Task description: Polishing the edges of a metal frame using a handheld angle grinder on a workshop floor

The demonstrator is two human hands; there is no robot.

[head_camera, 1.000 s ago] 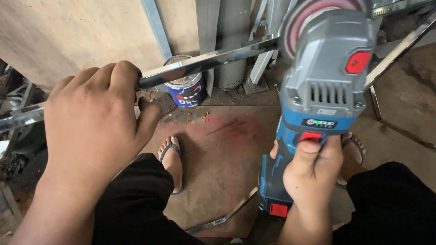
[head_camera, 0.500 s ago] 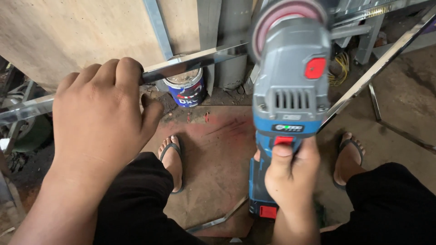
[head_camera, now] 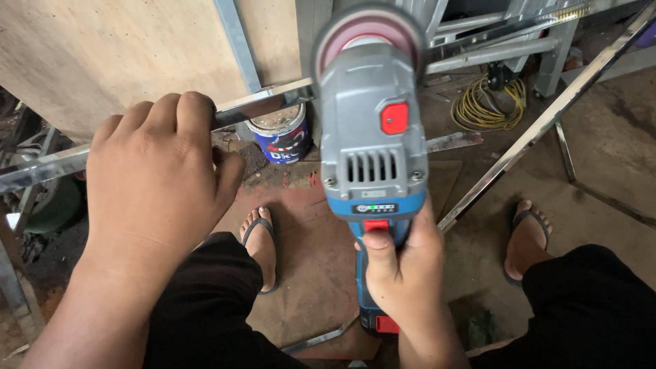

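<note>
My left hand (head_camera: 154,181) is wrapped around a shiny flat metal bar (head_camera: 263,104) that runs from the left edge up toward the centre. My right hand (head_camera: 403,270) grips the handle of a blue and grey cordless angle grinder (head_camera: 372,150), thumb on its red slide switch. The grinder's pinkish flap disc (head_camera: 365,34) sits at the top, right where the bar passes behind it. Whether the disc touches the bar is hidden by the tool body.
A blue and white paint can (head_camera: 280,133) stands on the floor under the bar. A second metal bar (head_camera: 547,119) slants at the right. A yellow coiled cable (head_camera: 488,102) lies by a metal frame (head_camera: 509,44). A plywood sheet (head_camera: 116,51) stands behind. My feet in sandals (head_camera: 263,246) rest below.
The grinder and my right hand have moved left along the bar, toward my left hand. The left hand keeps its grip on the bar.
</note>
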